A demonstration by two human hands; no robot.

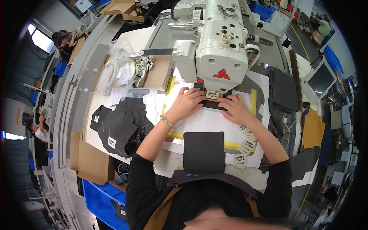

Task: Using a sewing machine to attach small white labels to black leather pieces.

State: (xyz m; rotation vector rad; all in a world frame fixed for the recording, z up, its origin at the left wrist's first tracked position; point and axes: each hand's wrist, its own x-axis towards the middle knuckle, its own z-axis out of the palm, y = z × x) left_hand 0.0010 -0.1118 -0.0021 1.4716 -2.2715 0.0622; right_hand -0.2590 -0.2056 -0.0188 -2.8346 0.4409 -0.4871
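Observation:
My left hand (187, 102), with a beaded bracelet, rests palm down, fingertips on the dark piece under the head of the white sewing machine (218, 57), just left of a small printed label (212, 94). My right hand (234, 107) lies palm down at the label's right, fingers apart and slightly bent, touching the same area. What lies directly beneath the fingertips is partly hidden. The label sits on a dark strip above a white template (199, 119) with yellow edging. A flat black piece (203, 151) lies nearer me, with several loose labels (242, 159) to its right.
Black cut pieces (120, 126) are piled at left, below an open box (157, 67) of labels. A blue bin (101, 201) is at lower left. Right are black sheets (281, 90), yellow material (312, 128) and a monitor (322, 78). Other people (66, 46) work in the background.

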